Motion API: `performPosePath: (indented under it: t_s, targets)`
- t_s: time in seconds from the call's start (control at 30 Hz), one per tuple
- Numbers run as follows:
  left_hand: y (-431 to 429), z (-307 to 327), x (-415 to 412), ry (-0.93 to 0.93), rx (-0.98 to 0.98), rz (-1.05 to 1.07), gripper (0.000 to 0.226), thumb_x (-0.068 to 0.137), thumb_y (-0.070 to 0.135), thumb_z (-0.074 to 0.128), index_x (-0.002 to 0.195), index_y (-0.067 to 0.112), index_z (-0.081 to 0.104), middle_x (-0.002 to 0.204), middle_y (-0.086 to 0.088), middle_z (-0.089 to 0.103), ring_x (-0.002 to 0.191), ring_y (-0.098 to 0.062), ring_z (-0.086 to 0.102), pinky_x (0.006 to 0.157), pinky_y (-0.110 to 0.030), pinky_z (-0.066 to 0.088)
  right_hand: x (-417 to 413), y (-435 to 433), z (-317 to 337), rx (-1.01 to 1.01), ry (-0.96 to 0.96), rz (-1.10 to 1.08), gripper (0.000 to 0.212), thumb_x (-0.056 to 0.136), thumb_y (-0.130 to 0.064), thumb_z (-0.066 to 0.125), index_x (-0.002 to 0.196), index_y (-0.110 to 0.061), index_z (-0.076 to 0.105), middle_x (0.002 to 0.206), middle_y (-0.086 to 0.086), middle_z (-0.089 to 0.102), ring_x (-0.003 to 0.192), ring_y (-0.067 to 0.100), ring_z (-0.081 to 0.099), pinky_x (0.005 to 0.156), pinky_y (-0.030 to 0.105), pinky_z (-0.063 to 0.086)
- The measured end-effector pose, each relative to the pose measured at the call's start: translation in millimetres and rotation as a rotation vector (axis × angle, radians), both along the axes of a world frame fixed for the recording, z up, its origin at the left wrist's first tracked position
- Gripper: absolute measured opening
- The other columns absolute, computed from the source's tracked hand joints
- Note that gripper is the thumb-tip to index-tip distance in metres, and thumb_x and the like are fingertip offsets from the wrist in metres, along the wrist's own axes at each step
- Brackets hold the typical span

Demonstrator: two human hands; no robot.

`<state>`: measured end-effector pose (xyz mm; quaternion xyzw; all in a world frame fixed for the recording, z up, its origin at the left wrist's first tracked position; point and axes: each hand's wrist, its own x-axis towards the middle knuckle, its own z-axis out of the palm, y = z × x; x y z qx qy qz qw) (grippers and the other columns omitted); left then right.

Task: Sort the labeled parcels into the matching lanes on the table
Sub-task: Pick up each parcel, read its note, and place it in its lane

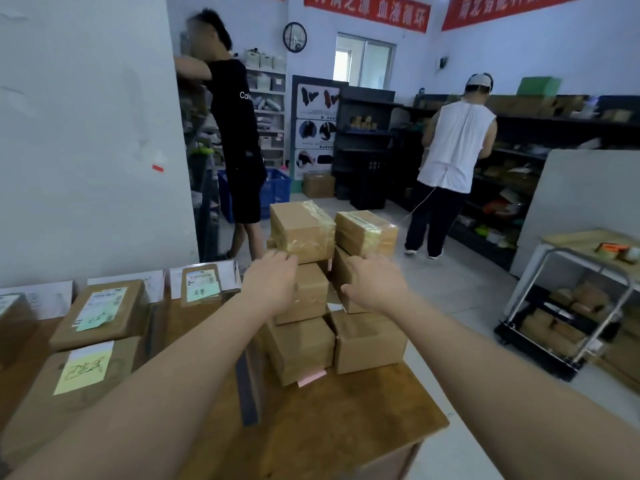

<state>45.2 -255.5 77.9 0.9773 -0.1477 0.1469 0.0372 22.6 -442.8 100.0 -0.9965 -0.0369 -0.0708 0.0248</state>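
Palms are hidden. Left hand (273, 285): fingers are held together, near straight, tips touching the top parcel's (301, 233) lower edge. Right hand (375, 287): fingers are loosely spread against a middle parcel (338, 268). The stack (367, 344) is set on the table's (346, 410) right end.

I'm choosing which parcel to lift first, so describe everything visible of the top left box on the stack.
The top left box is brown cardboard, banded with glossy clear tape across its top and front. It sits atop the stack, beside a similar taped box. The left hand reaches its lower near edge with its fingertips. No label shows.
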Motion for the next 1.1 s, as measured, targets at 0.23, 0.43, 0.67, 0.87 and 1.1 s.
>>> performPosePath:
  t_s: [0.23,0.43,0.67,0.87,1.1]
  targets:
    - [-55,7,28,-0.031,-0.003,-0.025,0.04,0.092,0.025,0.057,0.13,0.016,0.051,0.133,-0.004,0.053,0.123,-0.023,0.047,0.097,-0.036,0.045,31,-46,1,0.018,-0.023,-0.045,0.055,0.091,-0.043,0.062,0.139,-0.02,0.047,0.139,0.008,0.049,0.129,0.028,0.043,0.104,0.041,0.038]
    - [-91,3,80,0.0,-0.021,-0.047,0.04,0.093,0.031,0.057,0.13,0.017,0.049,0.13,-0.003,0.054,0.121,-0.023,0.047,0.096,-0.038,0.045,86,-73,-2,0.042,-0.059,-0.076,0.059,0.09,-0.052,0.059,0.137,-0.019,0.049,0.14,0.009,0.048,0.131,0.028,0.041,0.104,0.041,0.038]
    - [-110,-10,143,0.016,-0.018,-0.08,0.044,0.092,0.029,0.056,0.133,0.014,0.048,0.134,-0.004,0.051,0.128,-0.023,0.042,0.1,-0.041,0.044,155,-85,-9,0.125,-0.07,-0.161,0.074,0.084,-0.063,0.06,0.144,-0.024,0.039,0.153,0.011,0.029,0.138,0.031,0.031,0.107,0.047,0.037]
    - [-116,-20,168,0.054,-0.038,-0.093,0.048,0.094,0.03,0.054,0.138,0.014,0.044,0.138,-0.004,0.049,0.13,-0.023,0.041,0.102,-0.039,0.042,194,-87,-22,0.231,0.036,-0.236,0.091,0.079,-0.073,0.058,0.152,-0.029,0.027,0.163,0.015,-0.004,0.149,0.038,0.008,0.112,0.054,0.031]
    - [-122,-25,173,0.06,-0.052,-0.046,0.048,0.094,0.028,0.055,0.138,0.015,0.044,0.139,-0.003,0.049,0.13,-0.022,0.042,0.103,-0.038,0.043,210,-100,-29,0.369,-0.084,-0.255,0.074,0.075,-0.065,0.062,0.138,-0.028,0.047,0.131,0.016,0.041,0.124,0.034,0.034,0.096,0.04,0.038]
